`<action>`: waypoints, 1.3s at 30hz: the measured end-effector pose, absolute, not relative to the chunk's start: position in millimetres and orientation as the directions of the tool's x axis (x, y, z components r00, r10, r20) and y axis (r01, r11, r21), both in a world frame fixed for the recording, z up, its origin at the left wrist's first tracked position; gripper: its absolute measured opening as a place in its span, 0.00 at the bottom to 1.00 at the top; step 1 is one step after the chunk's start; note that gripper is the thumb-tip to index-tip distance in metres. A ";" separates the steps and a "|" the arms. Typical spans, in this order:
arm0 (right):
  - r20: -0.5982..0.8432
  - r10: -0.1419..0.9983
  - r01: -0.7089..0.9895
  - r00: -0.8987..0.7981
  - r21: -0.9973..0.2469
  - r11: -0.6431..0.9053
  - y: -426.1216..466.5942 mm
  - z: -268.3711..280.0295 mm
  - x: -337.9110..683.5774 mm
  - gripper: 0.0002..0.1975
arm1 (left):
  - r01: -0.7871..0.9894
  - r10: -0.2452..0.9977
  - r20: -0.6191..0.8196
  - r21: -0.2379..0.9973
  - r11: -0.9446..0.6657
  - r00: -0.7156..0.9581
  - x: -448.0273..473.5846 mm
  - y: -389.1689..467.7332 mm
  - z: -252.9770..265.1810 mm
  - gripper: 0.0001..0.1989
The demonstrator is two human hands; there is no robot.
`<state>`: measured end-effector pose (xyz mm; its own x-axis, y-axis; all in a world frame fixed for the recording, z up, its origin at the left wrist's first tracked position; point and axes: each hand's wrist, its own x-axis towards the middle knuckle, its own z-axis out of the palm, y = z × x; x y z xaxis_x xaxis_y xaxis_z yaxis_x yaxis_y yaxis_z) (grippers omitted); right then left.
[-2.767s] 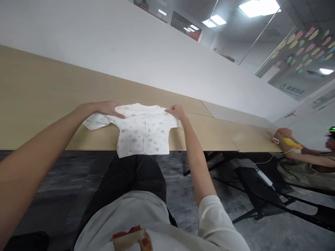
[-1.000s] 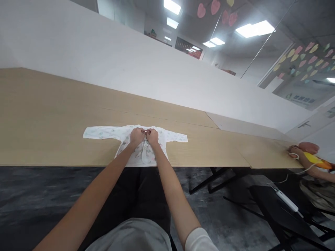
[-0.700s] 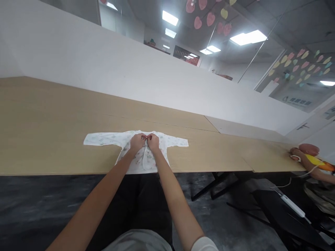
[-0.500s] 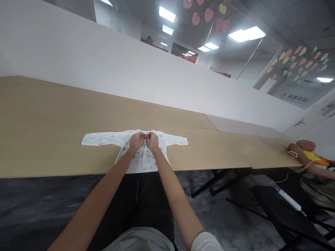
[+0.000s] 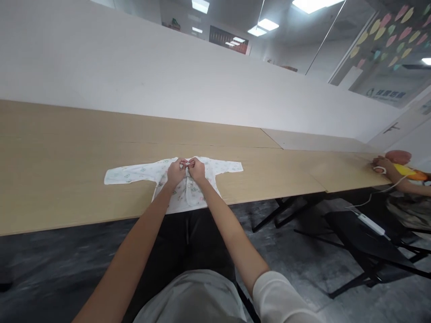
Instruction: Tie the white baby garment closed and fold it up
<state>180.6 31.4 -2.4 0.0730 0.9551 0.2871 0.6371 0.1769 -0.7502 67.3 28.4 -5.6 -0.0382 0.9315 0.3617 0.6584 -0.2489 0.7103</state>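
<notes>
A small white baby shirt (image 5: 141, 172) with a faint print lies flat on the wooden table, its sleeves spread to both sides. My left hand (image 5: 176, 172) pinches the cloth at the neckline, left of the front opening. Right beside it, my right hand (image 5: 196, 170) is closed on the other edge at the same spot, fingertips almost touching. Whatever small fastening is between the fingers is too small to make out. Below the hands, the front placket runs down to the hem near the table's front edge.
The long wooden table (image 5: 67, 130) runs along a white partition (image 5: 141, 76). At the far right, another person's hand (image 5: 382, 163) rests on the table near a yellow and orange item (image 5: 406, 170). A black chair (image 5: 367, 242) with a white power strip (image 5: 371, 224) stands below.
My view has tilted downward, so the table and shirt appear a little higher. Both hands stay pinching at the neckline, with only slight finger movement.
</notes>
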 end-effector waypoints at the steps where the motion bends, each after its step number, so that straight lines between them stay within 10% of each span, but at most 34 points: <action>1: 0.282 0.956 0.623 0.076 -0.762 0.175 31.3 -2.4 181.0 0.12 | 0.650 0.934 0.355 0.717 -0.252 -0.029 67.2 28.1 -4.6 0.13; 21: 0.194 0.948 0.433 0.253 -0.899 0.068 43.1 -2.3 184.4 0.11 | 0.622 0.946 0.117 0.728 -0.289 0.303 32.4 19.6 3.1 0.18; 39: 0.163 0.970 0.519 -0.182 -0.822 0.235 24.7 10.8 212.1 0.07 | 0.688 0.942 0.183 0.646 -0.330 0.281 36.0 36.3 -6.4 0.18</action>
<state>212.1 24.7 10.8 -0.1816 0.9698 0.1626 0.5188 0.2349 -0.8220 36.0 36.3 -6.4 0.2808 0.9422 0.1829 0.6880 -0.3304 0.6461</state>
